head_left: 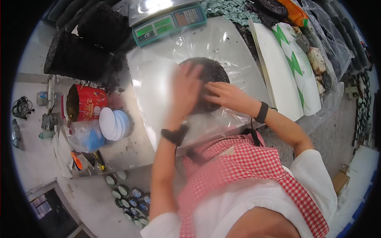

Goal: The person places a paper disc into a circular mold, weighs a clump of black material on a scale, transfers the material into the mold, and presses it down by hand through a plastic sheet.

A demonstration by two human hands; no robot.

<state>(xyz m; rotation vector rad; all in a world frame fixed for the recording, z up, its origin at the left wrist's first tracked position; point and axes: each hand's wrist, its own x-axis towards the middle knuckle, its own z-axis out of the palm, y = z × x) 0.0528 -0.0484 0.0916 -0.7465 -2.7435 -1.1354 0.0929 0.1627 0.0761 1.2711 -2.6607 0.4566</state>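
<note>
Centrally in the frame, a dark round slab point(217, 71) lies on clear plastic point(242, 51); the blurred left hand point(186, 89) seems spread over it, the right hand point(225, 95) touching it, loosely bent.

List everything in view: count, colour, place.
Dark mass: one, near-black, at the hands
Sheet: one, clear, beneath the mass
Table: one, grey, beneath the sheet
Scale: one, teal and silver, table's far side
Packets: many, pale green, right of scale
Orange bag: one, upper right
Leaf-print sheets: several, white and green, right
Blocks: at least two, black, upper left
Tin: one, red, left
Lids: several, white and bluish, beside tin
Orange ring: one, lower left
Apron: one, red-white check, on the person
Wristbands: two, black, one per wrist
Left hand: one, blurred, at the mass
Right hand: one, at the mass
</note>
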